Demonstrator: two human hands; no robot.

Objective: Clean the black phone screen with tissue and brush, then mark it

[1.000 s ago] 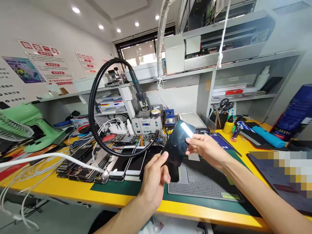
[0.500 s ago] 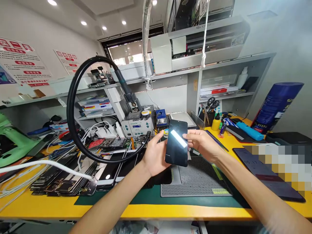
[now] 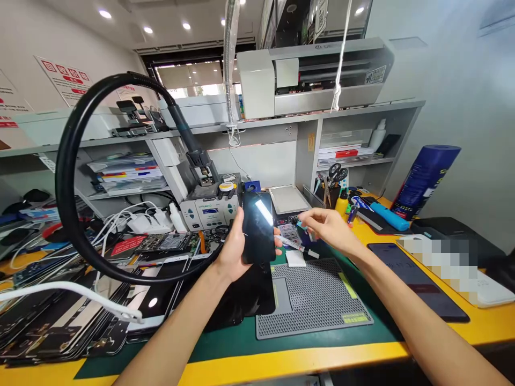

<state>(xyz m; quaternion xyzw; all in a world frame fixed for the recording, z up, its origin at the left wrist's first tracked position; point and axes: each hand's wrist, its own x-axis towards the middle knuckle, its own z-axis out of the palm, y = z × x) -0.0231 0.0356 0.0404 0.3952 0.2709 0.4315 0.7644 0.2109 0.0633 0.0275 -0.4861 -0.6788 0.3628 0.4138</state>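
Observation:
In my left hand (image 3: pixel 232 241) is a black smartphone (image 3: pixel 258 230), screen towards me and tilted nearly upright, with a bright reflection near its top. My thumb lies along its left edge and fingertips show at its right edge. My right hand (image 3: pixel 324 225) is apart from the phone, to its right, with thumb and index finger pinched together. A small dark thing shows at those fingertips; whether it is held or lies behind them I cannot make out. Below the right hand are a thin white pen-like tool (image 3: pixel 298 246) and a white pad (image 3: pixel 296 259).
A grey perforated mat (image 3: pixel 314 300) lies on the green mat (image 3: pixel 306 340). Phones and phone parts (image 3: pixel 60 321) are stacked at left, under a black hose (image 3: pixel 66 203) looped from the rework station (image 3: pixel 209 209). A large dark phone (image 3: pixel 414 279) and a blue can (image 3: pixel 426 179) are at right.
My right hand has come off the phone's right edge and is now apart from it, pinched. The left hand still holds the phone. The view has turned slightly right.

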